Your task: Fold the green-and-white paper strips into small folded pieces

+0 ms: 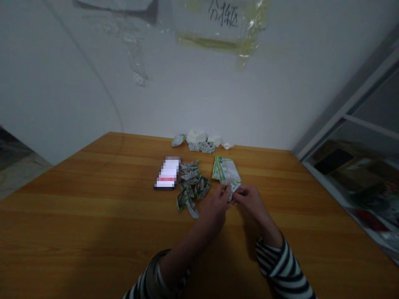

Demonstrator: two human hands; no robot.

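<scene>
Between my two hands is a small piece of printed green-and-white paper point(234, 189), pinched by the fingers of both. My left hand point(216, 207) grips its left side, and my right hand point(251, 201) closes on its right side. Just beyond them a stack of flat green-and-white printed sheets point(227, 168) lies on the wooden table point(124, 232). To the left of my hands sits a loose pile of folded printed paper pieces point(191, 182). The fingertips are partly hidden, so the exact fold cannot be made out.
A phone point(168, 173) with a lit screen lies left of the folded pieces. Crumpled white tissues point(196, 137) and crumpled printed paper point(178, 140) rest along the back edge by the wall point(187, 95). On the right stands a shelf unit point(352, 137) holding dark objects.
</scene>
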